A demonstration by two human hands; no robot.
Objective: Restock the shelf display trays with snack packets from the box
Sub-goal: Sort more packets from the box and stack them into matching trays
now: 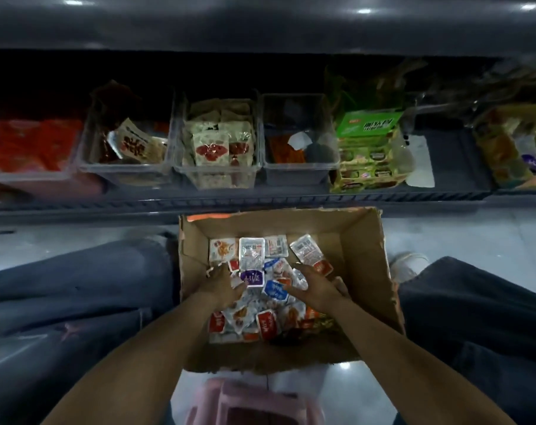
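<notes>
While the person crouches over a pink stool (254,403) at six o'clock, both bare forearms reach forward into an open cardboard box (364,271) on the floor between the knees. Jeans-clad legs lie at eight o'clock (76,302) and four o'clock (475,317), with a pale shoe (409,265) just past the box's right wall.

The snack packets (274,290) lie in a loose heap in the near and middle part of the box, mostly white with red, blue and purple labels. A purple-labelled packet (252,277) sits between the two hands.

The left hand (220,285) rests on the heap at its nine o'clock side, fingers bent down among the packets; I cannot tell whether they close round one. The right hand (320,291) lies on the heap at its three o'clock side, fingers spread fairly wide and flat over the wrappers, holding nothing that shows.

Beyond the box, toward twelve o'clock, a dark shelf (260,201) carries a row of clear display trays. The middle tray (217,174) is packed with cream packets bearing red marks. The tray at eleven o'clock (122,173) holds a few tilted packets. The tray at one o'clock (297,177) holds only a little at its bottom. A green carton (368,127) stands just to its right, at two o'clock. Red packs (30,145) fill the row's far left end, at ten o'clock.
</notes>
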